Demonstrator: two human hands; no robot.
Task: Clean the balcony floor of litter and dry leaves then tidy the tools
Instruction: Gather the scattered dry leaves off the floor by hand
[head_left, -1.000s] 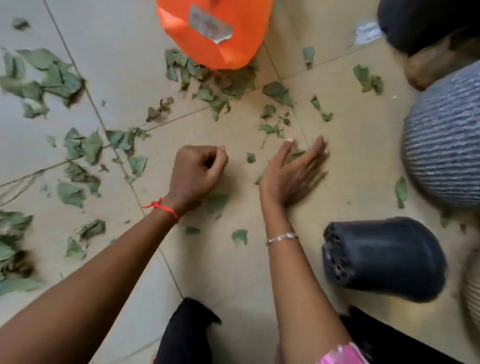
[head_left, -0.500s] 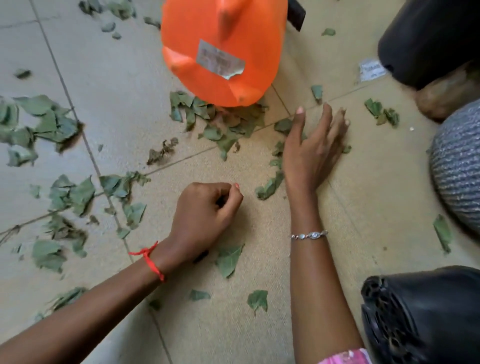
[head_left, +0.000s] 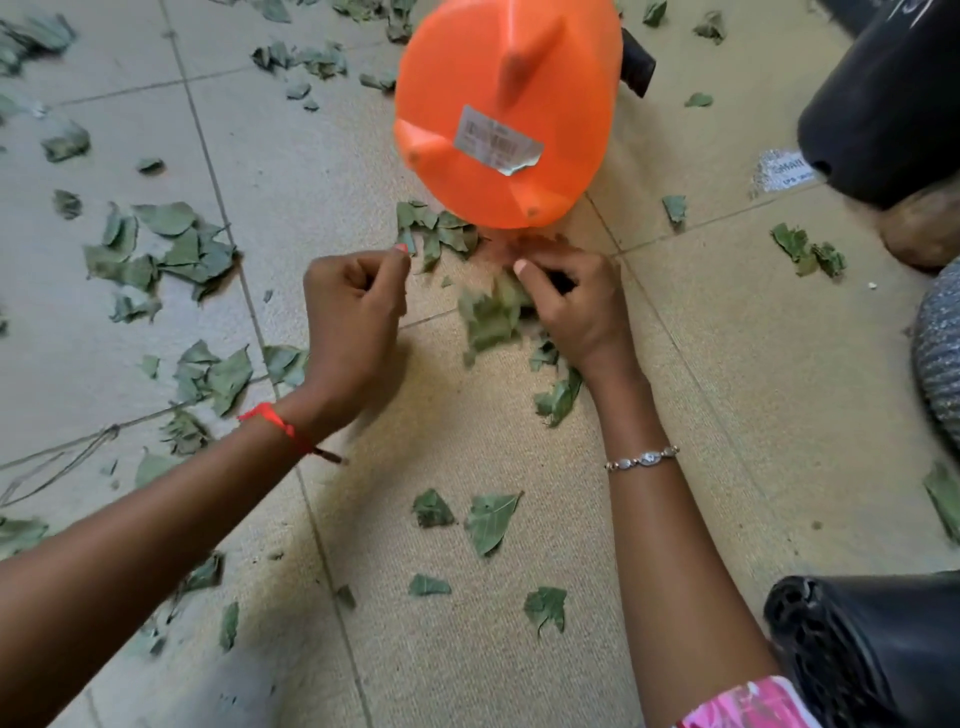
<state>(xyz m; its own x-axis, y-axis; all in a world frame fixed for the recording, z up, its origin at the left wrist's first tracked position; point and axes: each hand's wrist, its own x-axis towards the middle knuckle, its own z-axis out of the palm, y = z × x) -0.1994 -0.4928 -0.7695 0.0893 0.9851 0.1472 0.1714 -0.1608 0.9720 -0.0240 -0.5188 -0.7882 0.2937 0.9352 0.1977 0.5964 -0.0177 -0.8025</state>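
A home balcony: beige tiled floor (head_left: 727, 364) strewn with leaves (head_left: 171, 249), black plant pots (head_left: 883, 104) (one on its side).

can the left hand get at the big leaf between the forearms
Probably yes: the big leaf lies bare on the floor, nothing over it, and the left hand, though curled, only needs to draw back.

A container (head_left: 509, 104) sits on the floor (head_left: 701, 364) straight ahead of me, with a heap of leaves (head_left: 441, 234) against its near edge. My left hand (head_left: 353, 322) and right hand (head_left: 576, 306) are side by side just before it, the right one on a clump of leaves (head_left: 491, 317). Scattered leaves (head_left: 171, 249) cover the tiles to my left. Loose leaves (head_left: 488, 519) lie between my forearms. A tipped pot (head_left: 883, 649) lies at my near right, and a second pot (head_left: 893, 104) is far right, beyond it.
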